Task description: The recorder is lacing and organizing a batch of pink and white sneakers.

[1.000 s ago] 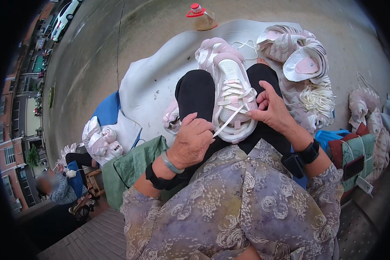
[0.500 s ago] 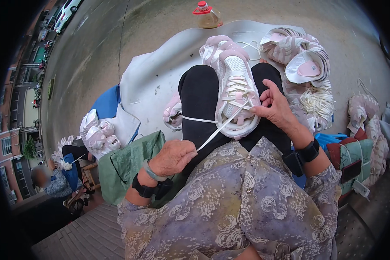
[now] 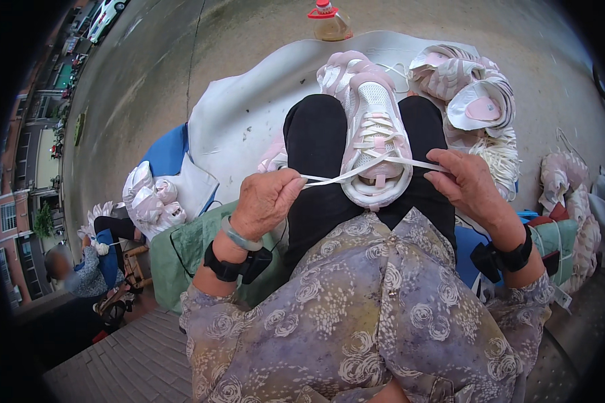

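Observation:
Between my knees rests a white and pink sneaker (image 3: 378, 134), its heel toward me and its toe pointing away. White laces criss-cross over its tongue. My left hand (image 3: 265, 201), closed in a pinch, grips a white shoelace (image 3: 336, 180) left of the heel opening. On the other side, the thumb and fingers of my right hand (image 3: 469, 185) pinch another lace end (image 3: 413, 162). Both lengths stretch out sideways from the shoe and cross above its opening. Another pink and white shoe (image 3: 336, 70) sits just beyond, partly hidden by the sneaker's toe.
A white sheet (image 3: 235, 121) covers the ground ahead. Stacked shoe uppers (image 3: 480, 101) and a bundle of white laces (image 3: 497, 161) lie at the right. A green bag (image 3: 181, 252) is by my left arm. A plastic jug (image 3: 331, 25) stands at the far edge. Another person (image 3: 91, 272) sits far left.
My right hand has moved right and now pulls a lace end out from the shoe. My left hand has risen slightly, its lace now running flatter.

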`<action>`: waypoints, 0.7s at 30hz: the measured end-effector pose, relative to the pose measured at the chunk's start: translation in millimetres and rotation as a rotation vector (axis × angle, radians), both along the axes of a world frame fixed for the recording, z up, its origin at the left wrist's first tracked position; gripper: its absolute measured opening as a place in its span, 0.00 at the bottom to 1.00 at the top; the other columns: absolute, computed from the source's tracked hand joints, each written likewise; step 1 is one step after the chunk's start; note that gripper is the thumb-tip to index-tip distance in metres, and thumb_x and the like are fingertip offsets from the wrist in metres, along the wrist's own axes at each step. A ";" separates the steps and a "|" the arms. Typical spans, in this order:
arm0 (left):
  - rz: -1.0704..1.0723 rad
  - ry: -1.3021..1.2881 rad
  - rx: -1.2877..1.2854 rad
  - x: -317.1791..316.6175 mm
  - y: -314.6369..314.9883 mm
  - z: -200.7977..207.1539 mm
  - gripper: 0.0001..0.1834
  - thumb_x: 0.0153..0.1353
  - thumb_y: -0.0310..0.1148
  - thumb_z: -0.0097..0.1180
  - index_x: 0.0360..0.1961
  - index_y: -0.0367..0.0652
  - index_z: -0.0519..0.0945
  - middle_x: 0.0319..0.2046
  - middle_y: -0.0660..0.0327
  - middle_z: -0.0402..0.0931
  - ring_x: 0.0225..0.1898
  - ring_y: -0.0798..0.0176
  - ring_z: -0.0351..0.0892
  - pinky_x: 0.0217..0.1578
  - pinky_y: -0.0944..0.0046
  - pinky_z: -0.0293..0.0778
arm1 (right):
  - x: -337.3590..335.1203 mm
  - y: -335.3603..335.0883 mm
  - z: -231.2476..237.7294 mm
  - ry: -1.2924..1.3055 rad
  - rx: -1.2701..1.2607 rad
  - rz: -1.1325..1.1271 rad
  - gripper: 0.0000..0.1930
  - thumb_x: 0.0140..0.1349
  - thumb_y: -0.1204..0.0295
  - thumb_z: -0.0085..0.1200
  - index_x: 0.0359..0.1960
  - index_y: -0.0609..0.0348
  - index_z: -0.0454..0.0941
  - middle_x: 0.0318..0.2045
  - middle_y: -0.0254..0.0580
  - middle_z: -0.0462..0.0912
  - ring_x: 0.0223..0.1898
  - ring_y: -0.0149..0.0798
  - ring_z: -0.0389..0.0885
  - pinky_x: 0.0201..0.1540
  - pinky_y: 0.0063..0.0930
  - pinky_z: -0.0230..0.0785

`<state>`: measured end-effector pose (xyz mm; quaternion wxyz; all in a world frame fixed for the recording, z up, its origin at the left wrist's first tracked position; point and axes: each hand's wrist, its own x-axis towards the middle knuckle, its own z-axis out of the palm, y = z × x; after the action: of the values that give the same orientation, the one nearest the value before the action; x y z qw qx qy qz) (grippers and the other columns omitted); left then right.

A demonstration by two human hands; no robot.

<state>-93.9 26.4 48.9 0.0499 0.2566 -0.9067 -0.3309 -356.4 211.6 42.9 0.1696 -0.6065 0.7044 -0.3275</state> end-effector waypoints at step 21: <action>-0.137 0.301 -0.117 -87.7 -3.0 -62.9 0.04 0.46 0.24 0.51 0.25 0.37 0.74 0.20 0.54 0.72 0.22 0.53 0.74 0.23 0.63 0.69 | 2.0 -45.8 -62.7 -0.522 0.259 -0.222 0.15 0.52 0.63 0.51 0.19 0.63 0.69 0.14 0.40 0.71 0.18 0.32 0.67 0.23 0.25 0.60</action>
<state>-181.5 23.4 -14.0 0.1770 0.1384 -0.9221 -0.3150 -354.4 165.8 -19.8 0.3839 -0.3944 0.7348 -0.3963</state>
